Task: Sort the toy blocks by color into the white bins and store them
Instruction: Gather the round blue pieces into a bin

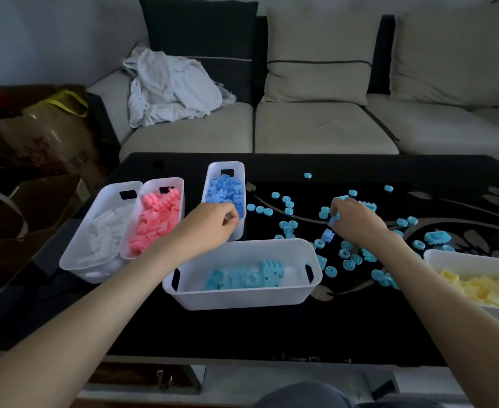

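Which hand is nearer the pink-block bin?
Left. The left hand is just right of the pink-block bin; the right hand grips blue blocks farther right.

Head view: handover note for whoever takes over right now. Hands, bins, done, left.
Left hand: fingers curled over the white plastic bin of periwinkle blocks; whether it holds anything is unclear.
Right hand: grips light-blue plastic blocks over the black patterned table.
Done: bin of white blocks, bin of pink blocks, bin of yellow blocks loaded; front bin partly holds light-blue.
Left: scattered light-blue round pieces and blocks loose on the table.
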